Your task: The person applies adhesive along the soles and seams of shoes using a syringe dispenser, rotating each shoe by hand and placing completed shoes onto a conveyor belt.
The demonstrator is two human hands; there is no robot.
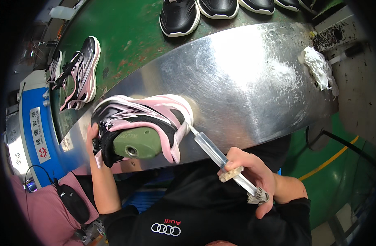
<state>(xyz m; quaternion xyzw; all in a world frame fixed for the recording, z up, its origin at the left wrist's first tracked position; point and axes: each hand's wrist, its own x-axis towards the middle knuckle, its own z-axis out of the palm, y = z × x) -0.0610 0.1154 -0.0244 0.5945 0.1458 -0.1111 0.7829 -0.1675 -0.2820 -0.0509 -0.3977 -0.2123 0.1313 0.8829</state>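
Observation:
A pink, black and white sneaker [159, 108] lies tilted on the metal bench, its opening turned toward me. Inside it sits a green shoe last [145, 143] with a round hole. My left hand [92, 137] grips the sneaker at its left end, by the laces; most of the fingers are hidden behind it. My right hand [255, 170] is closed around a clear syringe [210, 148], whose plunger end is wrapped in grey material. The syringe's white tip touches or nearly touches the sneaker's white sole edge at the heel.
A shiny metal bench plate [237, 90] spans the middle. Beyond it, a green surface [126, 33] bears black shoes [179, 18] and another pink-black sneaker [83, 76]. Crumpled white cloth [318, 67] lies at the right end. Beside a blue machine [36, 131], a person in pink [52, 205] is at left.

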